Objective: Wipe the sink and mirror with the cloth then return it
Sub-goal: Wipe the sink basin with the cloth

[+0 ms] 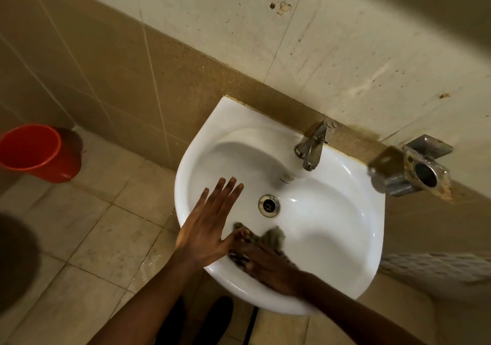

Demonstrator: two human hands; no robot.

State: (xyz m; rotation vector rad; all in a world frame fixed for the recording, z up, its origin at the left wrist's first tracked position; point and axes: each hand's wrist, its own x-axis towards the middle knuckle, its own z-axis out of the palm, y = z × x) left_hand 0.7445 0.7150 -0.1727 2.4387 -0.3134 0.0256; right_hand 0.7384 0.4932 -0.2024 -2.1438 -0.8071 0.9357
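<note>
A white wall-mounted sink fills the middle of the head view, with a metal drain at its bottom and a chrome tap at the back. A crumpled grey cloth lies on the near inner wall of the basin. My right hand presses flat on the cloth, blurred by motion. My left hand rests with fingers spread on the left rim and inner slope, its thumb touching the cloth's edge. No mirror is in view.
A red bucket stands on the tiled floor at the far left. A rusty metal wall holder sticks out to the right of the sink. Stained tiles cover the wall behind. A dark shape sits at the lower left edge.
</note>
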